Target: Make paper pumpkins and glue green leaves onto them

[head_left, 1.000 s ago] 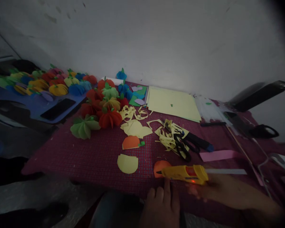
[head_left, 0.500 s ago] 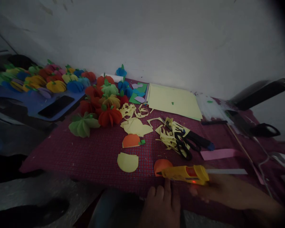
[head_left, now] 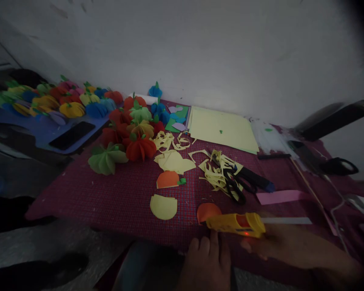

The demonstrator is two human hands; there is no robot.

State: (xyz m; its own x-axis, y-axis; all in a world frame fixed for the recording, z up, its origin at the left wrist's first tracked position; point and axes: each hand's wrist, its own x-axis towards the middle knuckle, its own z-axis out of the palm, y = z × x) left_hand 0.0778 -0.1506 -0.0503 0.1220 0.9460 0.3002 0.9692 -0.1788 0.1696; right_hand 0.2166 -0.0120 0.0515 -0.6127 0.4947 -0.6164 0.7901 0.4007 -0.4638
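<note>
1 yellow glue gun (head_left: 233, 223) sits in the right hand (head_left: 271, 240), fingers closed around it, its nozzle by the orange paper piece (head_left: 209, 210) at the table's (head_left: 109, 206) near edge. Remotely, I cannot tell whether the left hand's (head_left: 204, 258) extended fingers grip that piece.

A craft workspace, shown by paper pumpkins (head_left: 141, 147), scissors (head_left: 229, 186), cut scraps (head_left: 212, 174) and a glue gun (head_left: 227, 223).
</note>
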